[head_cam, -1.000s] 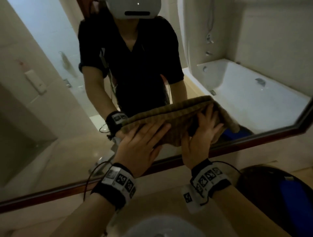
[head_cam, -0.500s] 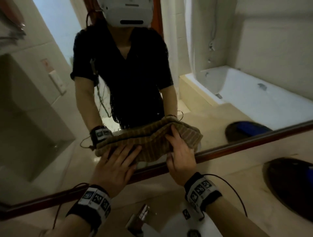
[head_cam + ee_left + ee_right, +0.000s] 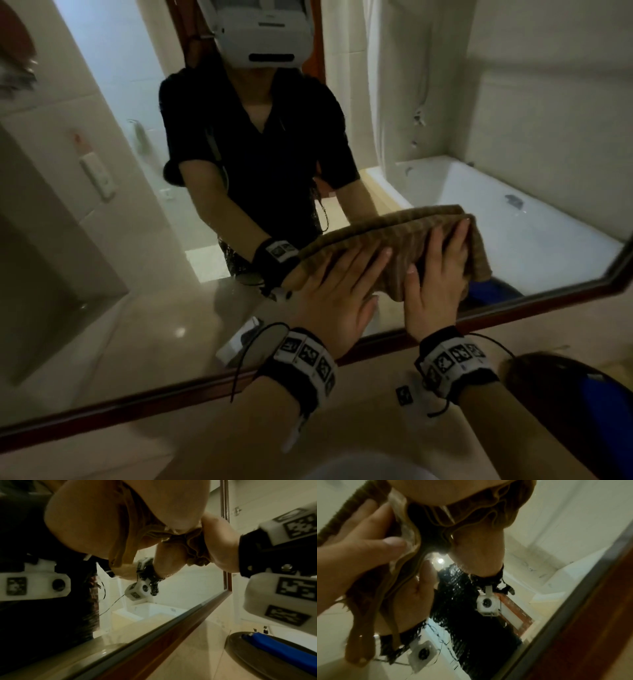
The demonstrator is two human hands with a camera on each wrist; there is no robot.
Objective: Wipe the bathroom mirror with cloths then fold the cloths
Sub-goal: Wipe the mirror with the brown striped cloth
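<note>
Here both flat hands, left hand (image 3: pixel 337 291) and right hand (image 3: pixel 435 291), press the cloth (image 3: pixel 397 246) against the mirror (image 3: pixel 120 274).

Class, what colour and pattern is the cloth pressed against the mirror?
Brown with ribbed stripes, on the brown ribbed cloth; the head view shows it best.

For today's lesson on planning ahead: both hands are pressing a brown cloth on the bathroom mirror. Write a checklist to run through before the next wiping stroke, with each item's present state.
1. Left hand flat on the cloth: ok.
2. Right hand flat on the cloth: ok.
3. Cloth pressed against the mirror: ok.
4. Cloth spread smooth: not ok, its lower edge is bunched between the hands.
5. Glass already wiped clean: cannot tell.
6. Wrist cables clear of the mirror frame: cannot tell.
</note>
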